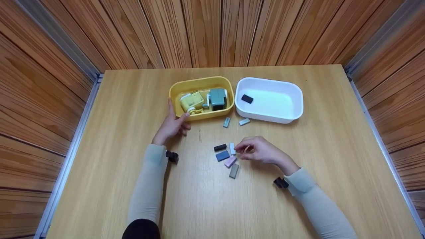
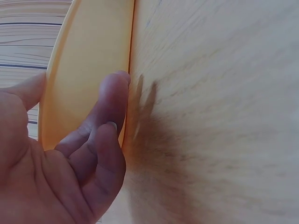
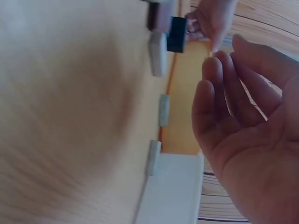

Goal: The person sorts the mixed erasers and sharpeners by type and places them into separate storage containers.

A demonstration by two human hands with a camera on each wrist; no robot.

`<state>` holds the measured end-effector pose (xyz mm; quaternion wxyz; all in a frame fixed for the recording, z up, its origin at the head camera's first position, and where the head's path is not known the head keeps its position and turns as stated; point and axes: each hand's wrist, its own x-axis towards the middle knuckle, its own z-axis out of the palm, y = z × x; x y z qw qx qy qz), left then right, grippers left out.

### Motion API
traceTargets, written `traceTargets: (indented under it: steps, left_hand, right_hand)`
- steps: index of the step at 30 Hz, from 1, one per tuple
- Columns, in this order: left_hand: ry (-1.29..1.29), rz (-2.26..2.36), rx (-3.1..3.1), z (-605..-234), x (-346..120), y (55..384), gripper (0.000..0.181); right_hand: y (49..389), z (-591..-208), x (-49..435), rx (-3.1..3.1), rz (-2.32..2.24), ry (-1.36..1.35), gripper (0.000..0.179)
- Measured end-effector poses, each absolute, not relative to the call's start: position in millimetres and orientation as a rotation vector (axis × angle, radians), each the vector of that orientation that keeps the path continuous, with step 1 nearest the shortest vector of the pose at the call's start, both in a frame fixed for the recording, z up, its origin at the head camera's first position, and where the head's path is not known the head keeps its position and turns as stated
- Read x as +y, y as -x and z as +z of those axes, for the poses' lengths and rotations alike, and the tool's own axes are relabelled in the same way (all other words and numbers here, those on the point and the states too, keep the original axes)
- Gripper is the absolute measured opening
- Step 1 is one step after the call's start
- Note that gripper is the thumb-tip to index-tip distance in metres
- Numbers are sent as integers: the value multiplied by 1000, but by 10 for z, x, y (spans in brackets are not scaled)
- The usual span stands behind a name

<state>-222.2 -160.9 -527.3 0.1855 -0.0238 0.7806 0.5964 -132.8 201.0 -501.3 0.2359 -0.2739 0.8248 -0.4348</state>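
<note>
My left hand point(image 1: 172, 126) rests at the near left corner of a yellow bin point(image 1: 201, 80). Its thumb reaches the front rim and a straight finger lies along the left side; in the left wrist view the other fingers point(image 2: 112, 93) bend loosely beside the wall. Over the table, my right hand point(image 1: 260, 151) hovers with loosely bent fingers and nothing between them. The fingertips are right beside a small white block point(image 1: 232, 149). Clustered with it are a black block point(image 1: 220, 147), a blue block point(image 1: 222, 156), a pink block point(image 1: 230, 161) and a grey block point(image 1: 233, 171).
Inside the yellow bin lie a yellow cranked device point(image 1: 192, 101) and a green cranked device point(image 1: 217, 98). A white bin point(image 1: 285, 118) stands to its right, holding a black block point(image 1: 247, 99). A grey-green block point(image 1: 226, 122) and a pale block point(image 1: 244, 121) lie in front.
</note>
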Motion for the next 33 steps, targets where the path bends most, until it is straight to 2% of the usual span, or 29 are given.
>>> traceTargets:
  steps: [7,28,33]
  left_hand:
    - [84,1674,2194,-5268,-1618,2216,102]
    - [39,1697,2238,-5312,-1600,2225,104]
    - [66,1693,2213,-5306,-1600,2231,104]
  right_hand:
    - [1259,-5129,1970,2192,-1057,795,36]
    - [1122,-5259,1886,2191,-912,902,32]
    - [1101,-5279,1847,2240,-849,918,27]
